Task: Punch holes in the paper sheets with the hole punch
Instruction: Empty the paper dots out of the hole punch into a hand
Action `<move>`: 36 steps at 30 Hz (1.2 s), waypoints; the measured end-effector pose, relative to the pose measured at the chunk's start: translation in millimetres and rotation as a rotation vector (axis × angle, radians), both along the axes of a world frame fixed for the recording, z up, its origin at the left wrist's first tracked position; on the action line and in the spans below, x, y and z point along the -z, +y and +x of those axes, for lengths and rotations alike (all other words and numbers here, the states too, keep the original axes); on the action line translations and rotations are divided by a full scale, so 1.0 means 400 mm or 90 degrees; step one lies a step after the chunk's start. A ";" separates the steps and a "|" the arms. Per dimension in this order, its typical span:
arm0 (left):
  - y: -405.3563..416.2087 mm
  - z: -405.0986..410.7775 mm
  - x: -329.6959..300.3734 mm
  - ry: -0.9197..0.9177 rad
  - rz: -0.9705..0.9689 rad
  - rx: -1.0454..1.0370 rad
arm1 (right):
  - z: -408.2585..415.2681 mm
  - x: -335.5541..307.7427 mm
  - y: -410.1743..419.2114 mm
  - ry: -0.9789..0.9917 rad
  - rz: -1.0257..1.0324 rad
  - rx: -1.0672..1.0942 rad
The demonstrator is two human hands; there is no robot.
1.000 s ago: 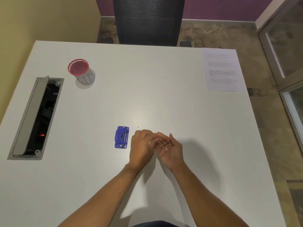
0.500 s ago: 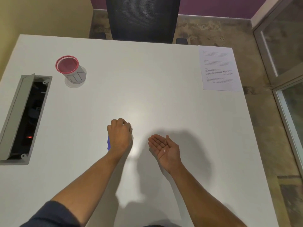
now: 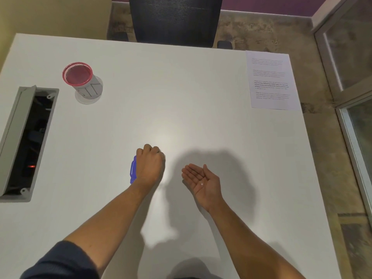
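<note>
A small blue hole punch (image 3: pixel 132 170) lies on the white table (image 3: pixel 181 97); only its left edge shows, because my left hand (image 3: pixel 150 165) hovers over it. That hand's fingers are curled shut, with the fingertips down on the table just right of the punch. I cannot tell whether they pinch anything. My right hand (image 3: pixel 201 181) rests palm up and open to the right, with a tiny white paper dot (image 3: pixel 202 184) lying on the palm. A printed paper sheet (image 3: pixel 270 79) lies at the table's far right edge.
A red-rimmed mesh cup (image 3: pixel 80 79) stands at the far left. An open grey cable box (image 3: pixel 26 141) is set into the table's left side. A black office chair (image 3: pixel 175 19) stands beyond the far edge. A glass door (image 3: pixel 352 77) is on the right.
My hands were together one second ago. My left hand has since moved left and forward over the punch, its fingers curled, while my right hand stays palm up with the dot.
</note>
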State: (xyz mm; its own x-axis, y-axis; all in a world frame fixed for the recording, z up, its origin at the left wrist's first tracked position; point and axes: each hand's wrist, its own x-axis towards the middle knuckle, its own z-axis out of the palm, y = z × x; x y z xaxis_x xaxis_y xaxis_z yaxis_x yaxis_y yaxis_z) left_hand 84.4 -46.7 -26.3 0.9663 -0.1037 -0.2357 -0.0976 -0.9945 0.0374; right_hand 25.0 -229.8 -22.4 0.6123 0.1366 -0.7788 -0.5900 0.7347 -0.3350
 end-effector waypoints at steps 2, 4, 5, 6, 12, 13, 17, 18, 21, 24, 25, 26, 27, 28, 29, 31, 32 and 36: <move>0.000 -0.004 0.001 0.010 0.020 0.011 | 0.000 -0.001 0.001 0.000 0.000 0.000; 0.001 -0.010 0.003 0.011 0.034 0.020 | 0.000 -0.002 0.002 0.002 0.000 0.000; 0.001 -0.013 0.006 0.008 0.038 0.024 | -0.001 -0.002 0.002 0.003 0.000 0.001; 0.002 -0.015 0.008 0.007 0.041 0.028 | -0.002 -0.002 0.002 0.004 0.002 0.001; 0.004 -0.011 0.015 -0.031 0.076 0.060 | -0.015 -0.005 -0.007 0.006 0.010 0.015; 0.002 -0.009 0.017 -0.023 0.071 0.061 | -0.014 -0.006 -0.009 0.008 0.010 0.016; -0.014 -0.006 0.022 0.002 -0.108 -0.037 | -0.012 -0.007 -0.006 0.015 0.009 0.021; -0.023 -0.012 0.014 -0.012 -0.196 -0.068 | -0.011 -0.007 -0.005 0.016 0.009 0.023; -0.061 -0.048 -0.021 -0.068 -0.441 -0.085 | -0.006 -0.008 0.001 0.022 0.016 0.046; -0.104 -0.088 -0.063 -0.062 -0.528 -0.033 | -0.003 -0.014 0.015 0.019 0.042 0.094; -0.117 -0.100 -0.076 -0.060 -0.544 -0.014 | -0.002 -0.019 0.019 0.011 0.038 0.097; -0.127 -0.112 -0.088 -0.058 -0.557 0.007 | 0.000 -0.026 0.024 0.005 0.032 0.094; -0.135 -0.120 -0.098 -0.048 -0.563 0.026 | 0.001 -0.031 0.029 0.003 0.025 0.087; -0.139 -0.127 -0.103 -0.032 -0.566 0.036 | 0.002 -0.037 0.034 0.005 0.018 0.077; -0.141 -0.135 -0.106 -0.022 -0.566 0.038 | 0.004 -0.041 0.038 0.005 0.013 0.062; -0.139 -0.149 -0.112 -0.032 -0.559 0.038 | 0.008 -0.052 0.041 -0.002 0.015 0.033; -0.134 -0.155 -0.115 -0.046 -0.551 0.039 | 0.008 -0.061 0.042 -0.005 0.015 0.027; -0.119 -0.174 -0.134 -0.102 -0.523 0.034 | 0.003 -0.082 0.046 -0.010 0.049 0.031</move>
